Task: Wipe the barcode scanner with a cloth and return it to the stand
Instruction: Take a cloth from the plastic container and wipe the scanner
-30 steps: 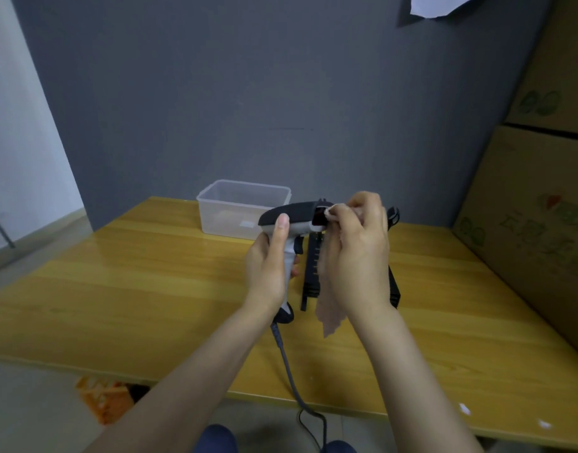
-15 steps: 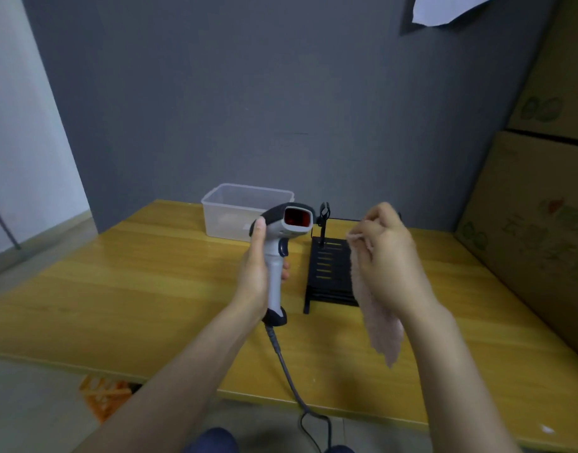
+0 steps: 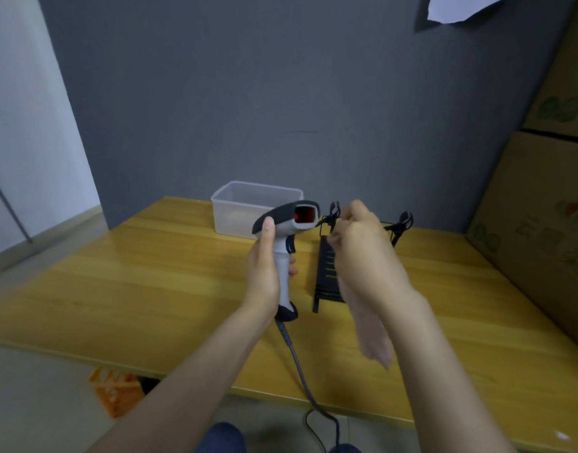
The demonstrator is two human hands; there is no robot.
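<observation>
My left hand [image 3: 264, 273] grips the white handle of the barcode scanner [image 3: 289, 230], held upright above the wooden table [image 3: 150, 289]. Its black head and red window face me. A grey cable [image 3: 297, 361] hangs from the handle over the table's front edge. My right hand [image 3: 363, 253] is just right of the scanner head, apart from it, pinching a pale pink cloth [image 3: 372, 335] that dangles below the wrist. The black slotted stand [image 3: 325, 276] lies on the table behind my right hand, partly hidden, with two black clips at its far end.
A clear plastic box [image 3: 248, 207] sits at the table's back edge, left of the stand. Stacked cardboard boxes [image 3: 549, 223] line the right side. A grey wall stands close behind. An orange crate [image 3: 117, 387] is on the floor under the front edge.
A second ago my right hand pressed the cloth on the scanner head. It then pulled away right, the scanner turned its red window toward me, and the hand has drifted back closer.
</observation>
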